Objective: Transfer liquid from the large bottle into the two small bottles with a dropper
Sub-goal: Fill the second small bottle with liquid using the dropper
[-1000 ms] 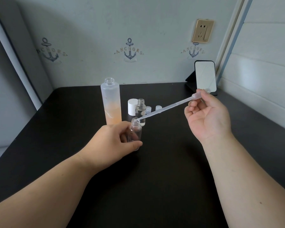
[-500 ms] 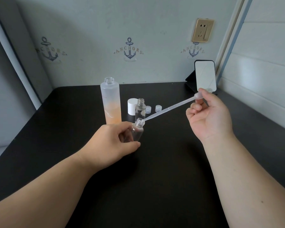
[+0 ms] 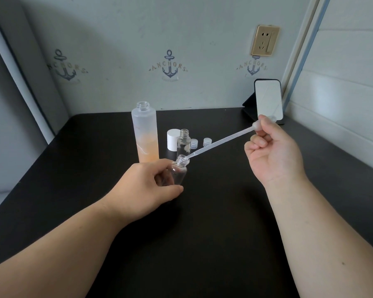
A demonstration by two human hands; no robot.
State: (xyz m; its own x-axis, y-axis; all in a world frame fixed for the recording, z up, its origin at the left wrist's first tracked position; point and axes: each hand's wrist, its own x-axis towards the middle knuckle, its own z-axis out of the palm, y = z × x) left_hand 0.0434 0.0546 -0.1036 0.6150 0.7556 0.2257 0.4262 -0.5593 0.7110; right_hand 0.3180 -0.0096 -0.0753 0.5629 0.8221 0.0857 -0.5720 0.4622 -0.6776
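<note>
A tall frosted large bottle (image 3: 145,134) with orange liquid in its lower part stands uncapped on the black table (image 3: 213,211). My left hand (image 3: 146,190) grips a small clear bottle (image 3: 179,172), tilted with its mouth toward the right. My right hand (image 3: 274,155) pinches the bulb of a long translucent dropper (image 3: 222,143), whose tip rests at the held bottle's mouth. A second small clear bottle (image 3: 184,140) stands uncapped just behind.
A white cap (image 3: 173,139) and two small ribbed caps (image 3: 207,142) lie behind the bottles. A phone (image 3: 268,100) leans on a stand at the back right corner. Walls close the table at the back and right.
My left hand has tilted the small bottle's mouth further toward the dropper. The right hand rose slightly, and the dropper tip stays at the mouth.
</note>
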